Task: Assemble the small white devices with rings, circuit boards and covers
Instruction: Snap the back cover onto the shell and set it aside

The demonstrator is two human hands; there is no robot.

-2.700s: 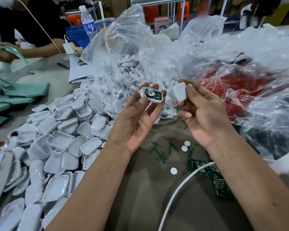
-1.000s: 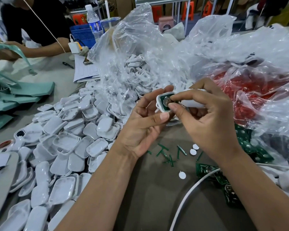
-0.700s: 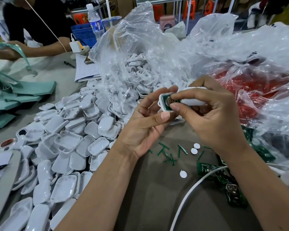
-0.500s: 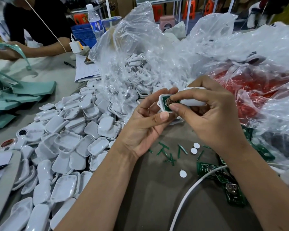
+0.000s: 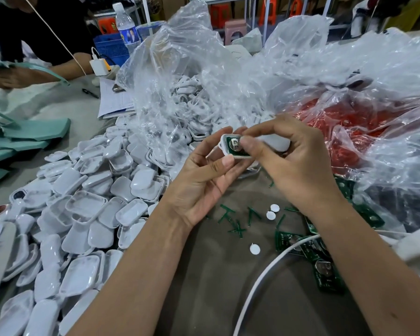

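The left hand (image 5: 199, 187) holds a small white rounded-rectangular plastic shell (image 5: 230, 147) above the grey-brown surface (image 5: 204, 275), its fingers curled up behind the shell and its thumb lying along the near edge. A green circuit board with a silver round battery holder (image 5: 234, 144) sits inside the shell, open side facing the camera. The right hand (image 5: 298, 166) reaches over from the right; its forefinger and thumb pinch together at the board, the fingertip pressing on the battery holder, while its other fingers curl around a smooth white plastic cover (image 5: 274, 143) tucked in the palm just behind the shell.

To the left, a heap of empty white plastic shells and covers (image 5: 87, 209) spreads across the surface. Behind the hands, a crumpled clear plastic bag of white ring-shaped parts (image 5: 194, 103) stands open, and to its right a clear bag holding red material (image 5: 354, 127). On the surface below the hands lie thin green snapped-off board strips (image 5: 233, 219), three small white round discs (image 5: 272, 212), and loose green circuit boards (image 5: 323, 270) under the right forearm. A white cable (image 5: 257, 284) curves across the surface toward the near edge. At the far left, another person's forearm (image 5: 66, 69) rests by a white charger block (image 5: 99, 66), a clear water bottle (image 5: 127, 32) and teal folded sheets (image 5: 32, 132).
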